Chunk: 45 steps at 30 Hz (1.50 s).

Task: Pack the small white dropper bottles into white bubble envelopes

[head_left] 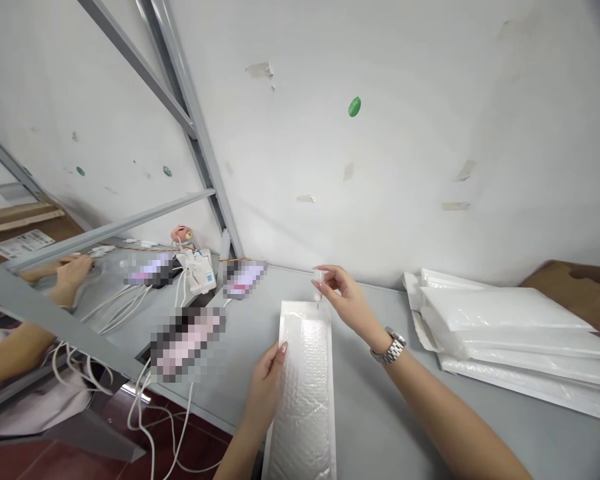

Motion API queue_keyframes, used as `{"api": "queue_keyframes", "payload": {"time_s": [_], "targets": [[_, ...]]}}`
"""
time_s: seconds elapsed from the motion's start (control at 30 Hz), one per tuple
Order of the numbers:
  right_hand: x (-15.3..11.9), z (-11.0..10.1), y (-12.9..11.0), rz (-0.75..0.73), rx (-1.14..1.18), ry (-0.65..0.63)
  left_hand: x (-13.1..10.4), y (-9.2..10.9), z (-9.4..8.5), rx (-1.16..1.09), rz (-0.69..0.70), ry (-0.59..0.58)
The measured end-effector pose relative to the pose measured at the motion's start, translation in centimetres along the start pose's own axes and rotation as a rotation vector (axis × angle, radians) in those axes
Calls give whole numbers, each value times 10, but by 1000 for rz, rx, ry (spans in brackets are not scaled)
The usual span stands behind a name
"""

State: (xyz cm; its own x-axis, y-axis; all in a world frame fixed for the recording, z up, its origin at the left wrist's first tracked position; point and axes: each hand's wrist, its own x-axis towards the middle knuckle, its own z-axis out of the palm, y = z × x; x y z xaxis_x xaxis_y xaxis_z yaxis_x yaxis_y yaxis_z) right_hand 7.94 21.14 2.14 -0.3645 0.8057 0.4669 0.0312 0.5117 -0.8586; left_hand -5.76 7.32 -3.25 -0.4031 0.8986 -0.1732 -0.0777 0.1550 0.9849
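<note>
A long white bubble mailer [305, 393] lies on the grey table in front of me, its top end pointing toward the wall. My left hand [269, 373] grips the mailer's left edge, thumb on top and fingers underneath. Just above the top right corner, my right hand [337, 287] pinches a small whitish translucent piece [318, 275] between thumb and fingers. A thin dark tip seems to show below it, close to the mailer; its exact kind is too small to make out. A metal watch is on my right wrist.
A stack of white bubble mailers [500, 327] lies at right, beside brown cardboard [570, 283]. At left are blurred-out phones [245, 279], a white power strip [200, 272], cables and a grey metal frame [205, 160]. Beyond the frame, another person's hands [73, 277] rest over the table.
</note>
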Motion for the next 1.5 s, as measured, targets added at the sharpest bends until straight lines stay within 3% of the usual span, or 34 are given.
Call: {"api": "queue_keyframes", "payload": {"time_s": [0.1, 0.17, 0.33, 0.57, 0.7, 0.83, 0.9, 1.0, 1.07, 1.23, 1.37, 1.5], "targets": [[-5, 7, -3, -43, -4, 149, -1, 0, 3, 25, 8, 8], [-7, 12, -2, -43, -44, 131, -2, -1, 4, 38, 16, 7], [-14, 21, 0, 15, -230, -101, -2, -5, 5, 46, 54, 35], [-18, 20, -11, 81, -416, -270, 1, -10, 0, 42, 26, 69], [-22, 22, -14, 93, -401, -509, 1, -11, 2, 11, 33, 48], [-23, 26, -7, 184, -289, -669, 0, -9, 2, 36, 44, 13], [-20, 28, 2, 143, -269, -627, 2, -9, -5, 71, 31, 30], [-14, 31, 23, 76, -390, -304, 11, -11, -24, 100, 23, 125], [-12, 35, 40, 97, -492, -167, 17, -14, -39, 97, 37, 213], [-19, 51, 69, 106, -608, -250, 23, -17, -55, 93, 25, 304], [-23, 54, 72, 107, -703, -290, 20, -15, -48, 97, 21, 231], [-18, 41, 69, 151, -746, -303, 18, -10, -40, 94, 5, 223]]}}
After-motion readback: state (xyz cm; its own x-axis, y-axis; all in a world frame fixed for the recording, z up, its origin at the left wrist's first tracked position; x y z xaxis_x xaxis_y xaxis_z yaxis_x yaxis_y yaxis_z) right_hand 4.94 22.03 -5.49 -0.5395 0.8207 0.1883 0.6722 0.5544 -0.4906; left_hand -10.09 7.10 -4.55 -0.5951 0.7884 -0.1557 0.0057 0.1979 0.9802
